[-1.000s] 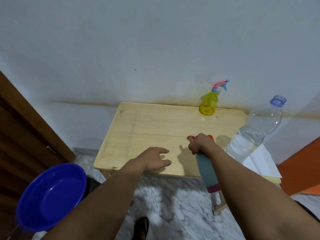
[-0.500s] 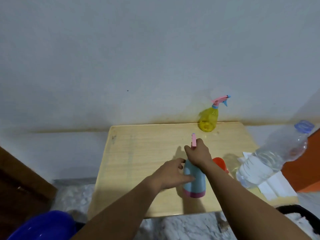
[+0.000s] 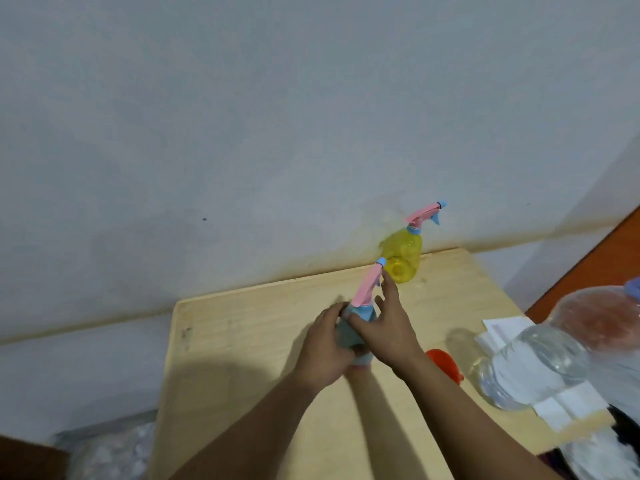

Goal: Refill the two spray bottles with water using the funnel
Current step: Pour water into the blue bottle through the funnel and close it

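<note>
The blue spray bottle (image 3: 358,327) stands upright mid-table (image 3: 242,341), the left hand (image 3: 325,348) wrapped round its body and the right hand (image 3: 384,327) at the neck, thumb on the collar under the pink trigger head (image 3: 369,284), fingers loosely spread. Thin plastic, probably light and easily tipped: hold the body firmly, twist at the collar, not the trigger. The yellow spray bottle (image 3: 403,252) waits by the wall, the orange funnel (image 3: 445,363) near the water bottle (image 3: 540,362)
</note>
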